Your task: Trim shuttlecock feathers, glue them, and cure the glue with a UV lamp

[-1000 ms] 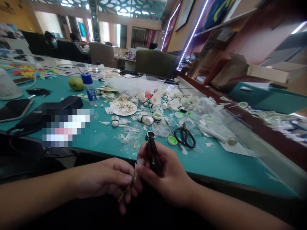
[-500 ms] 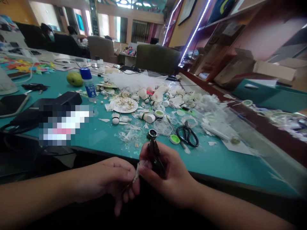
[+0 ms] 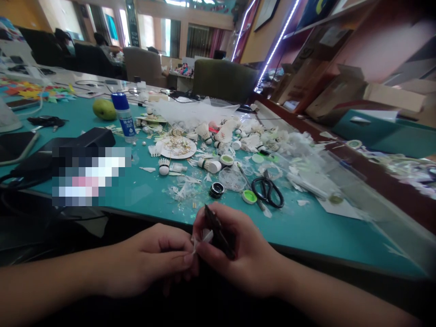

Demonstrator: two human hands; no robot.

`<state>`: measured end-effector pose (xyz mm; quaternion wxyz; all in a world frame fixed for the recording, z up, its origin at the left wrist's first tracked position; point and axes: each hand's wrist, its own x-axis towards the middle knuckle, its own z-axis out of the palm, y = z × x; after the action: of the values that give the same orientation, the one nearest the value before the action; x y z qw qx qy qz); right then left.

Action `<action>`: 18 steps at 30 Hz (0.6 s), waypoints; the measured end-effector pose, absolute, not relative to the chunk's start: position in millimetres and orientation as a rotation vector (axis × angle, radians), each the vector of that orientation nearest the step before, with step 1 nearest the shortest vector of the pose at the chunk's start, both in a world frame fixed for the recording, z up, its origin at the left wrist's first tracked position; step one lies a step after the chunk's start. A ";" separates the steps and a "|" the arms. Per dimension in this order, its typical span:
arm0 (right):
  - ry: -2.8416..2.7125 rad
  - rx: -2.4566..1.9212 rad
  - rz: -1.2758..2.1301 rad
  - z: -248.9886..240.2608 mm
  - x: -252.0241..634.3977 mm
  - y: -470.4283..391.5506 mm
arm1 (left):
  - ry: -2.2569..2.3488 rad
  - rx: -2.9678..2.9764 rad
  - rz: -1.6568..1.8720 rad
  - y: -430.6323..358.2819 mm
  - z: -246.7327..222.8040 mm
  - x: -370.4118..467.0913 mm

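My left hand (image 3: 166, 254) is closed, thumb pressed against the fingers, pinching the lower end of a small white feather piece (image 3: 207, 236). Just to its right, my right hand (image 3: 238, 247) is wrapped round dark pliers (image 3: 218, 229) whose tip points up and to the left. The thumb and forefinger of that hand also touch the feather piece, so the two hands meet in front of the table edge. Beyond them on the green table (image 3: 146, 200) stand an open black-rimmed jar (image 3: 216, 190) and a small pot of green stuff (image 3: 250, 196). The left fingertips are partly hidden.
Black scissors (image 3: 267, 190) lie right of the pots. Shuttlecocks (image 3: 164, 166), loose feathers and a white plate (image 3: 163, 152) of gold bits crowd the middle. A blue-capped bottle (image 3: 124, 116) and a green mango (image 3: 104, 110) stand left. People sit far back.
The pliers have turned in my right hand and now lean further left. My left hand has closed up, its lower fingers curling in, and the thin stem below the feather piece is hidden.
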<state>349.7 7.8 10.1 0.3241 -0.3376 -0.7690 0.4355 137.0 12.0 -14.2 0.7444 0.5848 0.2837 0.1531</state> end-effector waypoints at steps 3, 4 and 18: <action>-2.058 -0.852 1.134 10.5 349.6 7.0 | 0.627 1.295 0.302 11.1 -13.2 136.8; -2.061 -0.846 1.136 10.7 349.3 6.8 | 0.628 1.295 0.298 10.9 -13.2 136.8; -2.080 -0.833 0.985 5.6 348.6 2.8 | 0.694 1.364 0.238 8.1 -8.3 135.3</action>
<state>348.6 2.8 5.6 0.3400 -0.3199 -0.7992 0.3785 135.3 8.1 -8.3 0.7150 0.6158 0.3132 0.1072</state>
